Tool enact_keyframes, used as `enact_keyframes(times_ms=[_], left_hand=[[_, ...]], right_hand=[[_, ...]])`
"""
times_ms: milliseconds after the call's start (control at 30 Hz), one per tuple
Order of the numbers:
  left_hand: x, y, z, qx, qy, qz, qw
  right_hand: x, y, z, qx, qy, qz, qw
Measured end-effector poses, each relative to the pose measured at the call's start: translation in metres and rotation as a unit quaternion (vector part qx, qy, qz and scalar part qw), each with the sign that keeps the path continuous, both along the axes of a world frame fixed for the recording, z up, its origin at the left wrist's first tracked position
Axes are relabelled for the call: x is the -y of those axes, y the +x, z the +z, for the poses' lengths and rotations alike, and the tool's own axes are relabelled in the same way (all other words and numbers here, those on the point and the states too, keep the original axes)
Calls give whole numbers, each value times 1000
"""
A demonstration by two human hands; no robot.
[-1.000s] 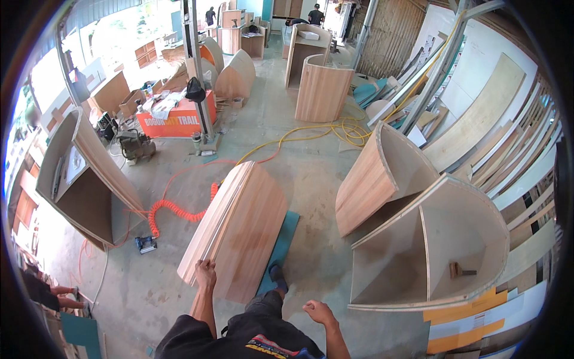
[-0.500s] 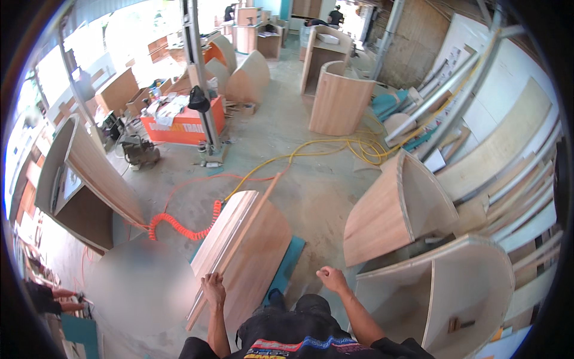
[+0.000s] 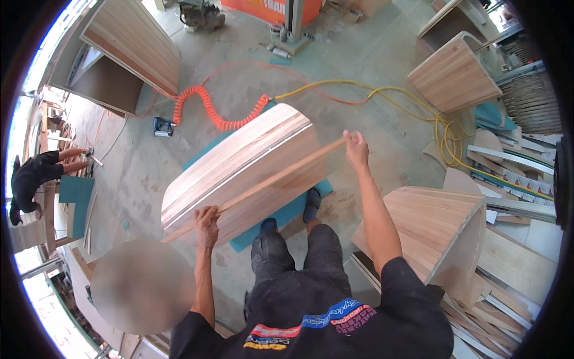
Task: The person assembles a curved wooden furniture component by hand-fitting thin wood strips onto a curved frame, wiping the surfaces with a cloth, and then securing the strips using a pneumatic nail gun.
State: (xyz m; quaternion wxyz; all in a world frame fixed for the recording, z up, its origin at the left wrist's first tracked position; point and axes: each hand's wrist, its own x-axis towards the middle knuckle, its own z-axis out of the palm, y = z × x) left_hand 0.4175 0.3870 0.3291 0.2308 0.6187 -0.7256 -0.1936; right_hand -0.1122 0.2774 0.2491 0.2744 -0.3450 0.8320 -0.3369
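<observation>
A person in a dark shirt holds a thin, straight wooden strip (image 3: 281, 175) slantwise over a curved wooden cabinet (image 3: 239, 149). The left hand (image 3: 207, 227) has its fingers curled over the strip near its lower-left end; the right hand (image 3: 357, 149) grasps the upper-right end between thumb and fingers. The cabinet's pale, striped wood grain bends in a long bow, with a whitish line along one edge; it lies on a teal board (image 3: 287, 218). At upper left, an open cabinet (image 3: 131, 48) with grained sides has a dark hollow and a pale flat piece inside. At right, a curved wooden shell (image 3: 424, 218) shows a layered rim and greyish inner wall. A glossy orange coiled hose (image 3: 224, 125) and blue nail gun (image 3: 162, 127) lie on stained concrete (image 3: 149, 185).
</observation>
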Motion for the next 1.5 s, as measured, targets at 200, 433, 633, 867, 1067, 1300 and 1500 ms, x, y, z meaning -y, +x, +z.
enact_keyframes(times_ms=[200, 433, 633, 867, 1067, 1300, 1500], left_hand=[[-1, -3, 7, 45, 52, 78, 995], [17, 21, -39, 114, 14, 105, 988], [25, 58, -76, 137, 36, 181, 973], [44, 65, -118, 106, 76, 200, 971], [44, 62, -134, 97, 78, 216, 968], [42, 57, -144, 135, 67, 213, 965], [37, 58, -148, 123, 53, 212, 968]], right_hand=[[63, -2, -63, 114, -8, 23, 993], [109, 4, -81, 291, -44, 61, 954], [119, 53, -99, 166, -18, 126, 978], [124, 54, -115, 32, -23, 126, 991], [123, 52, -121, 15, -37, 145, 989], [118, 55, -102, 94, 26, 123, 988], [118, 56, -104, 24, 5, 134, 991]])
